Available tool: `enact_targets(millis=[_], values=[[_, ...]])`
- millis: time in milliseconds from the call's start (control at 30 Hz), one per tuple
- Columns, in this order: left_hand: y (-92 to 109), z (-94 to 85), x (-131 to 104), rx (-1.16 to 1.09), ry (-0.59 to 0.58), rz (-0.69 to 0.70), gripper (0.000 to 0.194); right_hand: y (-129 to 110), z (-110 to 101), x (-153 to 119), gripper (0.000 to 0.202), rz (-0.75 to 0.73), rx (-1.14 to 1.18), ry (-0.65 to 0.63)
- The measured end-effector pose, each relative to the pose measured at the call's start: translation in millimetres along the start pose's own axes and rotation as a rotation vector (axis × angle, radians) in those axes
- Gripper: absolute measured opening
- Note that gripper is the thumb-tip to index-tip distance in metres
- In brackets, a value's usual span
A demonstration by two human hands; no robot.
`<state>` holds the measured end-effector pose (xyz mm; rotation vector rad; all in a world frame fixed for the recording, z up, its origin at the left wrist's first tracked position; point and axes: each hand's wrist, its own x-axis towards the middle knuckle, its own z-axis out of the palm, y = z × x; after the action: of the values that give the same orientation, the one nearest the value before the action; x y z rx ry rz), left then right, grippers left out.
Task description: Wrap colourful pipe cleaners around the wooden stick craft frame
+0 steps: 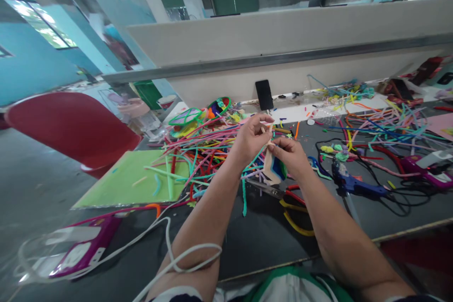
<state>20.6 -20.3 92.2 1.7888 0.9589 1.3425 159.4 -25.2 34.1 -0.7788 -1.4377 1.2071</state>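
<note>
Above the middle of the table, my left hand [250,139] pinches the upper end of a cream fuzzy craft piece [269,170]. My right hand [290,155] grips the same piece just below and to the right, thumb against fingers. The piece hangs down with a bent lower end, and blue and green parts show behind it, partly hidden by my right hand. Beneath it lie scissors [271,190] with red and yellow handles. A loose heap of coloured pipe cleaners [205,151] spreads to the left of my hands.
A blue glue gun [361,186] with black cables lies at the right. A phone [264,95] leans against the partition at the back. On the left are a green sheet [123,177], a purple device [88,247] and a red chair [71,127]. A white cable crosses my left forearm.
</note>
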Motion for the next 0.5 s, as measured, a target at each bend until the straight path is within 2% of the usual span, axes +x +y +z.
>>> enact_targets(millis=[200,300,367,400,467,500], values=[[-4,3.0,0,0.028,-0.008,-0.036,0.018,0,1,-2,0.022,-0.027,0.018,0.014],[5,3.8,1,0.135,0.07,0.038,0.026,-2,-2,-1,0.021,0.028,0.129,0.056],[24,-1.7,-4,0.241,0.151,0.134,0.037,-6,-6,0,0.02,0.058,0.219,0.084],[37,-7.1,-9,0.277,0.15,0.165,0.037,-8,-9,0,0.02,0.062,0.255,0.095],[68,-23.1,-25,0.344,0.097,0.173,0.026,-12,-14,0,0.019,0.058,0.297,0.121],[83,-33.1,-35,0.389,0.13,0.184,0.021,-13,-16,1,0.019,0.052,0.308,0.146]])
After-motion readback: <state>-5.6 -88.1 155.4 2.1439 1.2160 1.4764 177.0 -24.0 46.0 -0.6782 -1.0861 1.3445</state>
